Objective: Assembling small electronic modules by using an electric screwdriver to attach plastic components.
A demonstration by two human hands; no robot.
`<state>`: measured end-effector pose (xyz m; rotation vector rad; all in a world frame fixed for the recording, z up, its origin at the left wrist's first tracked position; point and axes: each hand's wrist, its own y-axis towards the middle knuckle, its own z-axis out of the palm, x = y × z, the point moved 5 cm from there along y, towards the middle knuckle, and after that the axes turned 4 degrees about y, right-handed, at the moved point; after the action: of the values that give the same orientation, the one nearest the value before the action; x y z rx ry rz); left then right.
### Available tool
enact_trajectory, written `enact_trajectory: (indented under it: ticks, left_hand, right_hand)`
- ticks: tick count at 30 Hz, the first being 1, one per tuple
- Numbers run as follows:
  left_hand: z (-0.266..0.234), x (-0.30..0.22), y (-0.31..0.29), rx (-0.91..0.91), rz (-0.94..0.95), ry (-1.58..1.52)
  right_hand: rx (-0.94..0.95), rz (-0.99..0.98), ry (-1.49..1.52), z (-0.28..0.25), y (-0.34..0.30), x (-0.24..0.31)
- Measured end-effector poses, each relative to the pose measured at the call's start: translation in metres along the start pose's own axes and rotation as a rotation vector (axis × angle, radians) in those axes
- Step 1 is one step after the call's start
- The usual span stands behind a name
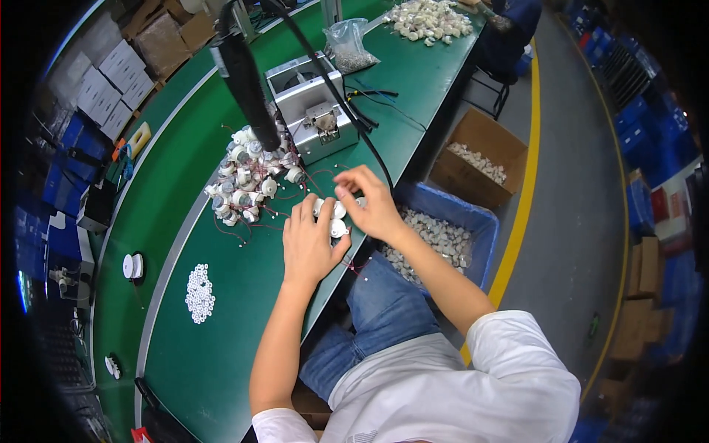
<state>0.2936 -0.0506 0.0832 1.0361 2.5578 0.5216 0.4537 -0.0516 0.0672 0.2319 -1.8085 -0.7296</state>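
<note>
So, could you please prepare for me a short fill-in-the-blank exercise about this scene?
1. The left hand and right hand are at white round parts on the ____ tabletop.
2. The small white rings lie to the ____ of both hands.
3. The plastic bin beside the person's legs is ____.
4. The wide line on the floor beside that bin is ____.

Missing words: green; left; blue; yellow.

Green workbench (244,325), grey floor (550,244), yellow line (526,192)

Bright light covers the green table (240,295); edges bow, 4 corners fall black.
</note>
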Motion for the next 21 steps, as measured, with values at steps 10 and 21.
enact_trajectory:
  ticks: [10, 21]
  left_hand:
    - [-0.016, 0.01, -0.017, -0.056, -0.007, -0.017]
    - [-0.052, 0.029, -0.05, -0.215, 0.131, -0.09]
  right_hand:
    - [0.083, -0.12, -0.206, -0.002, -0.018, 0.006]
    - [0.471, 0.01, -0.548, 0.02, 0.003, 0.012]
